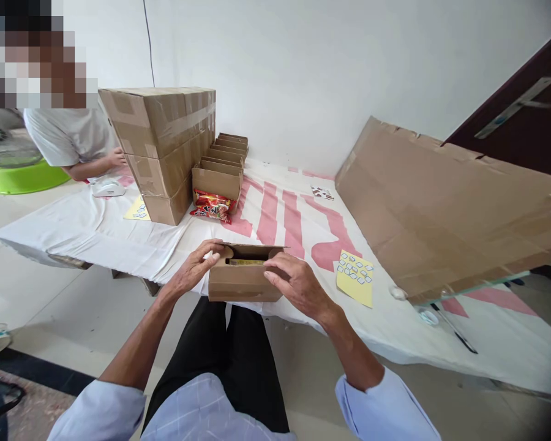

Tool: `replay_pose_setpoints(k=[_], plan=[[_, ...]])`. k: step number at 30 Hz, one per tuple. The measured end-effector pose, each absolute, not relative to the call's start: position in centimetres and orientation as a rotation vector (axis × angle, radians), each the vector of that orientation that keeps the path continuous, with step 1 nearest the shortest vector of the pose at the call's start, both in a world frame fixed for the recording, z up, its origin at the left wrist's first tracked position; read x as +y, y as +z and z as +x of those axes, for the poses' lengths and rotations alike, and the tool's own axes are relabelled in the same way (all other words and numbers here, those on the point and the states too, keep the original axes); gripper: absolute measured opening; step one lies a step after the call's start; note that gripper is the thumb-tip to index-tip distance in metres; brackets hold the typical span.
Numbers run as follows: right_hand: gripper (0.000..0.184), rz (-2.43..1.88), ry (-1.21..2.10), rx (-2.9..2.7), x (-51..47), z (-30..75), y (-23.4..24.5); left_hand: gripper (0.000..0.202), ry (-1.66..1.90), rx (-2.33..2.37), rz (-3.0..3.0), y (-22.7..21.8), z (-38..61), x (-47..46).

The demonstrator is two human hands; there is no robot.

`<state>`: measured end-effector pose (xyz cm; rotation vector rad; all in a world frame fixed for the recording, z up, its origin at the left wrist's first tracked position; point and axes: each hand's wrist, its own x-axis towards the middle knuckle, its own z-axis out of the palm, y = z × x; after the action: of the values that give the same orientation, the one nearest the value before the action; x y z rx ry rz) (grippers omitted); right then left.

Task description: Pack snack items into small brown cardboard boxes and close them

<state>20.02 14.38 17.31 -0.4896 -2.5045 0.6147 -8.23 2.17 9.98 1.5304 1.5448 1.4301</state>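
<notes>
The small box (243, 283) sits at the near edge of the table (96, 233), just below the middle of the frame, and both hands are on it. Its long axis runs left to right across the picture, so each hand has one short end. The left hand (193, 269) comes in from the lower left and wraps the left end, with fingers curled over the top flap and closed on the cardboard. The right hand (298, 283) comes in from the lower right and grips the right end, its fingers laid flat along the front wall and top edge. Neither hand is nearer than the other, since the box lies squarely between them. The top flap stands slightly open, and something yellow shows through the gap. What it is I cannot tell.

Further up the frame, a red snack packet (212, 206) lies in front of a row of open boxes (223, 165), beside a big taped carton (165, 147). A yellow sticker sheet (356, 278) lies to the right of the right hand, close but apart from it. A flat cardboard sheet (450, 208) leans across the right side. In the upper left, another person's arm (94, 164) rests near a white device (108, 187).
</notes>
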Motion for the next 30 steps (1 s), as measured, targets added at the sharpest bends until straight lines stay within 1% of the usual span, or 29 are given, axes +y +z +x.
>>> replay_pose_setpoints(k=[1,2,6,8,10,13,15,19,22,26,30], plan=[[0.015,-0.46,0.599,-2.508,13.5,20.6,17.5,0.047,1.392,1.555,1.555,10.1,-8.3,2.1],[0.016,-0.427,0.587,-2.52,12.7,21.1,17.5,0.05,1.353,1.578,1.566,10.1,-8.3,2.0],[0.02,-0.346,0.595,-2.616,10.2,22.4,16.6,0.083,1.275,1.69,1.581,10.1,-8.1,2.0],[0.022,-0.366,0.582,-2.647,9.9,22.4,15.8,0.093,1.269,1.725,1.593,10.0,-7.7,2.1],[0.021,-0.39,0.549,-2.652,10.1,21.9,15.2,0.097,1.283,1.775,1.588,10.0,-7.1,2.4],[0.019,-0.413,0.463,-2.658,10.8,20.7,14.8,0.095,1.315,1.87,1.56,10.0,-6.3,2.7],[0.02,-0.491,0.35,-2.682,11.2,20.1,14.7,0.091,1.342,1.902,1.537,10.0,-5.8,2.7],[0.023,-0.718,0.122,-2.652,11.6,20.0,14.9,0.081,1.428,1.831,1.411,9.7,-5.1,2.0],[0.025,-0.781,-0.018,-2.584,11.6,20.5,15.4,0.076,1.509,1.764,1.422,9.2,-4.7,1.4],[0.019,-0.814,-0.202,-2.575,12.2,20.7,16.3,0.071,1.519,1.726,1.563,8.7,-4.6,1.4],[0.011,-0.775,-0.29,-2.7,13.4,20.2,16.9,0.068,1.475,1.704,1.611,8.9,-5.0,1.4]])
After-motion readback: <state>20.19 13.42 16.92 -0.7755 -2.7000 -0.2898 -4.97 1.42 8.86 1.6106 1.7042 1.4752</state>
